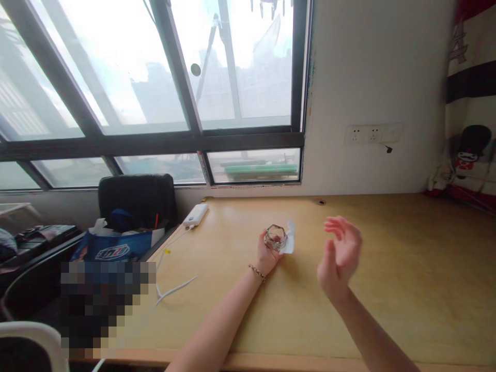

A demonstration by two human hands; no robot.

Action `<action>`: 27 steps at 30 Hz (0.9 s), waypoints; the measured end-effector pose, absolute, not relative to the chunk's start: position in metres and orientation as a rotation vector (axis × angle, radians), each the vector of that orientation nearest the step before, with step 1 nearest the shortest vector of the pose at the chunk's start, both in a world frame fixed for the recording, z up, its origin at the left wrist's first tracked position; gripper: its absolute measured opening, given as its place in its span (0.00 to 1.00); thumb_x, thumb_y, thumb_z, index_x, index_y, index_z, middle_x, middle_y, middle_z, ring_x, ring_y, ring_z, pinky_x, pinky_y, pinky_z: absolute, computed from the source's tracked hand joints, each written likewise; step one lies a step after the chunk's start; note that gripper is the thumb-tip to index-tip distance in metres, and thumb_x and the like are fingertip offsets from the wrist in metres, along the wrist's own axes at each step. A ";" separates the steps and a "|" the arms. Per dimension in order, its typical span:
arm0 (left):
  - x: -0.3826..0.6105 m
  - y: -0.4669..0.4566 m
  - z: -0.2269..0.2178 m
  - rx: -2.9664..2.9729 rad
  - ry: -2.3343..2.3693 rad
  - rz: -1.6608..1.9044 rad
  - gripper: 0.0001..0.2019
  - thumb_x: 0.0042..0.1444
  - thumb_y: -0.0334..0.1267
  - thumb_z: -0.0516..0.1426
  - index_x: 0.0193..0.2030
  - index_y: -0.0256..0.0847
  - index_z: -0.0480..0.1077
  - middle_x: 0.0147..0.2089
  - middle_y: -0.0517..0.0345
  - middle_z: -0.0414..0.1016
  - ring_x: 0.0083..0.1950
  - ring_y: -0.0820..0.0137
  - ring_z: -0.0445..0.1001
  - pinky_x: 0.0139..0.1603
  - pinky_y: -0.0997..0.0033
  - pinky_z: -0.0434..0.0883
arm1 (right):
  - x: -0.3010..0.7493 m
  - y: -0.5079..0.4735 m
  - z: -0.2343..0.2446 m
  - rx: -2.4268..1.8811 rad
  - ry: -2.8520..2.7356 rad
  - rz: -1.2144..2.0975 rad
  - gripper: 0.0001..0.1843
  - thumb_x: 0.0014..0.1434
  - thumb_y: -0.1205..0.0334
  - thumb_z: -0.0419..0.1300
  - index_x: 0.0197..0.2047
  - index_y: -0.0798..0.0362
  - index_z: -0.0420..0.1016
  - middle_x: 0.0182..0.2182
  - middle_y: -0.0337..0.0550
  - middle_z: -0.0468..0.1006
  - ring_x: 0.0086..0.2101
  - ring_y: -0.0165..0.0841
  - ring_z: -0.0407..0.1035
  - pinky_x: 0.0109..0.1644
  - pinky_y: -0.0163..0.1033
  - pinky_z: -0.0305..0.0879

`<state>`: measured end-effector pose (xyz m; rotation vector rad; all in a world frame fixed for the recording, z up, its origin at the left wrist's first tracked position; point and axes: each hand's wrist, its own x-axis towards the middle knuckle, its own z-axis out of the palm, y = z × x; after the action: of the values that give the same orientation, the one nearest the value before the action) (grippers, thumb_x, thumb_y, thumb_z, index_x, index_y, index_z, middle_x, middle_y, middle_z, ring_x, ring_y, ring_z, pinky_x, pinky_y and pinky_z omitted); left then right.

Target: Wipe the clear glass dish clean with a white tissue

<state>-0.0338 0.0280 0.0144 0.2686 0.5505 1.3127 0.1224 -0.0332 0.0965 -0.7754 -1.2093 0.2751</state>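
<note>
Open desk (418,274) stretches right of the right hand (341,256). Leftward sit the left hand (266,257) gripping a glass dish (276,237), a power bank (196,214) and its cable (176,289).

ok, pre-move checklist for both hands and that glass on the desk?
1. Left hand grip on the small faceted glass: ok, fingers closed round its near side.
2. Glass seated on the desk: cannot tell, the base is hidden by the hand.
3. Right hand free: ok, open, holds nothing, in the air right of the glass; blurred.
4. White paper clear of the glass: not ok, it lies against the glass's right side.
5. Power bank and cable clear of the hands: ok, both off to the left.
6. Glass contents: cannot tell.
</note>
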 end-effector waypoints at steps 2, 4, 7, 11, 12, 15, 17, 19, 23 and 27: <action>-0.031 0.027 0.017 0.270 0.560 1.338 0.19 0.47 0.51 0.52 0.26 0.33 0.67 0.29 0.49 0.73 0.32 0.65 0.72 0.37 0.63 0.68 | 0.116 -0.009 0.071 -0.900 -1.041 0.632 0.16 0.54 0.54 0.53 0.42 0.54 0.65 0.34 0.44 0.70 0.31 0.31 0.67 0.34 0.38 0.65; -0.028 0.026 0.018 0.279 0.585 1.363 0.19 0.46 0.51 0.53 0.26 0.33 0.68 0.28 0.49 0.73 0.32 0.65 0.72 0.38 0.64 0.68 | 0.108 0.012 0.043 -0.988 -0.822 1.069 0.16 0.50 0.51 0.55 0.37 0.54 0.67 0.26 0.41 0.70 0.24 0.29 0.65 0.27 0.35 0.64; -0.023 0.025 0.019 0.381 0.636 1.393 0.20 0.46 0.52 0.53 0.26 0.32 0.68 0.28 0.48 0.73 0.31 0.67 0.71 0.38 0.66 0.67 | 0.097 0.025 0.015 -0.909 -0.790 1.433 0.20 0.49 0.46 0.54 0.38 0.54 0.67 0.27 0.42 0.72 0.24 0.31 0.67 0.26 0.34 0.63; -0.019 0.024 0.014 0.620 0.672 1.362 0.22 0.46 0.53 0.53 0.34 0.32 0.70 0.30 0.50 0.73 0.30 0.68 0.71 0.35 0.69 0.67 | 0.091 0.018 0.008 -0.868 -1.140 1.381 0.24 0.50 0.46 0.52 0.41 0.57 0.69 0.32 0.45 0.74 0.30 0.34 0.68 0.31 0.35 0.63; -0.018 0.023 0.011 0.678 0.703 1.338 0.23 0.46 0.54 0.53 0.35 0.32 0.70 0.30 0.50 0.73 0.30 0.68 0.71 0.33 0.69 0.67 | 0.092 0.017 0.008 -0.909 -1.226 1.319 0.23 0.50 0.47 0.53 0.41 0.57 0.70 0.31 0.45 0.75 0.30 0.35 0.68 0.31 0.34 0.62; -0.016 0.022 0.005 0.891 0.896 1.282 0.23 0.45 0.54 0.53 0.32 0.32 0.71 0.27 0.51 0.72 0.27 0.68 0.70 0.28 0.71 0.66 | 0.100 0.018 0.007 -1.136 -1.426 1.073 0.20 0.49 0.49 0.53 0.35 0.58 0.72 0.26 0.43 0.74 0.27 0.34 0.67 0.28 0.33 0.59; -0.016 0.020 0.004 1.014 0.995 1.263 0.23 0.45 0.54 0.54 0.31 0.32 0.71 0.25 0.51 0.72 0.25 0.69 0.69 0.26 0.72 0.65 | 0.106 0.019 0.007 -1.298 -1.525 0.870 0.18 0.51 0.51 0.51 0.30 0.57 0.72 0.22 0.41 0.73 0.24 0.33 0.65 0.25 0.32 0.56; -0.016 0.019 0.005 1.054 0.992 1.215 0.25 0.46 0.56 0.51 0.34 0.32 0.71 0.25 0.52 0.72 0.22 0.70 0.68 0.23 0.73 0.64 | 0.112 0.019 0.009 -1.405 -1.616 0.661 0.18 0.53 0.51 0.49 0.26 0.56 0.72 0.20 0.41 0.72 0.22 0.31 0.64 0.24 0.32 0.52; -0.021 0.018 0.012 1.034 0.880 1.041 0.33 0.48 0.61 0.43 0.43 0.31 0.69 0.22 0.51 0.72 0.14 0.75 0.63 0.15 0.75 0.58 | 0.118 0.015 0.019 -1.440 -1.778 0.373 0.22 0.58 0.51 0.44 0.26 0.55 0.71 0.20 0.44 0.73 0.22 0.31 0.64 0.25 0.32 0.50; -0.025 0.019 0.015 1.003 0.843 0.978 0.36 0.48 0.64 0.40 0.41 0.30 0.70 0.15 0.55 0.66 0.11 0.77 0.59 0.12 0.78 0.53 | 0.118 0.015 0.022 -1.440 -1.840 0.347 0.20 0.58 0.53 0.44 0.29 0.56 0.71 0.22 0.46 0.74 0.24 0.32 0.66 0.27 0.32 0.52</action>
<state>-0.0248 0.0185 0.0146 1.0032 0.8430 0.9783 0.1177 0.0146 0.0220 -1.4403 -1.8403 0.3467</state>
